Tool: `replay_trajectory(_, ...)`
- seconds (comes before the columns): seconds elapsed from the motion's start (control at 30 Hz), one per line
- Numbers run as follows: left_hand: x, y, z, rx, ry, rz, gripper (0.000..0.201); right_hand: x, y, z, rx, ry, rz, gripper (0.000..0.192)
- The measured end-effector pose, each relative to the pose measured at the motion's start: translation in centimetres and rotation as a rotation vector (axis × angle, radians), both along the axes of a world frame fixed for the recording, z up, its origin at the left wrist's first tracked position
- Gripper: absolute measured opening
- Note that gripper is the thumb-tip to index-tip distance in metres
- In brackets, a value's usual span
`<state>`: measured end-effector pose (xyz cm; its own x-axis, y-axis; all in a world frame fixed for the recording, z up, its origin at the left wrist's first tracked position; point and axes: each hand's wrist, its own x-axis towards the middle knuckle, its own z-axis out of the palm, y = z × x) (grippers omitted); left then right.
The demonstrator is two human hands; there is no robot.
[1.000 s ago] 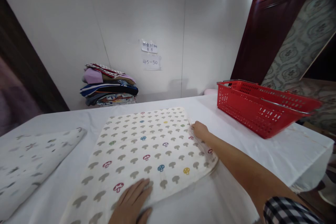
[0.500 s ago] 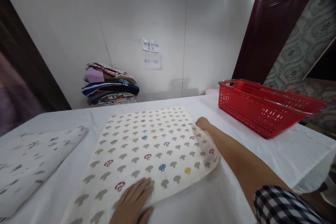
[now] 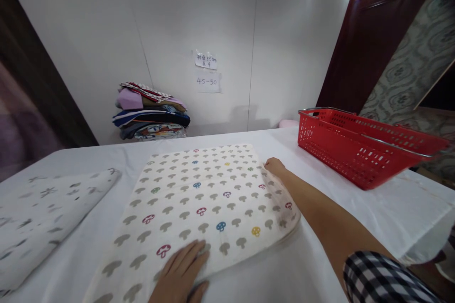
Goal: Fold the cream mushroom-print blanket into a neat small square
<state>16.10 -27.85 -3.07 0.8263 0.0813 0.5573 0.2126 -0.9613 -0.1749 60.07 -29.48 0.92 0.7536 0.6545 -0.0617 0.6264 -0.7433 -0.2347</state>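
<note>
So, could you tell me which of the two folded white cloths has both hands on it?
The mushroom-print cloth in the middle: left hand on its near edge, right hand at its right edge. The grey-print cloth lies untouched.

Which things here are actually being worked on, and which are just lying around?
In hand:
- mushroom-print cloth, folded flat on the table
- left hand, pressing its near edge
- right hand, at its right edge

Lying about:
- red basket
- stack of folded clothes by the wall
- star-print cloth, left
- paper notes on the wall
</note>
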Motion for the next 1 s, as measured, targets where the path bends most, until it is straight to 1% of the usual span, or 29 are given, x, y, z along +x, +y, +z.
replay_trajectory(0.23,0.2,0.0,0.4,0.039,0.002,-0.007,0.043,0.0,0.9,-0.1,-0.039,0.054,0.006,0.024)
replay_trajectory(0.43,0.0,0.1,-0.2,-0.015,-0.001,-0.006,0.044,0.0,0.8,0.0,-0.035,0.063,0.000,0.023)
replay_trajectory(0.53,0.0,0.1,-0.2,-0.007,-0.005,-0.012,0.044,0.0,0.6,0.1,-0.022,0.062,-0.024,0.023)
replay_trajectory(0.7,0.0,0.0,0.2,-0.007,-0.017,-0.018,0.042,0.0,0.5,0.2,0.000,0.071,-0.066,0.026)
replay_trajectory(0.83,0.1,-0.2,0.5,0.034,-0.024,-0.015,0.041,0.5,0.7,0.2,0.015,0.089,-0.055,0.031)
replay_trajectory(1.0,0.1,-0.3,0.6,0.078,-0.013,-0.013,0.040,1.7,1.2,-0.4,0.018,0.085,-0.020,0.032)
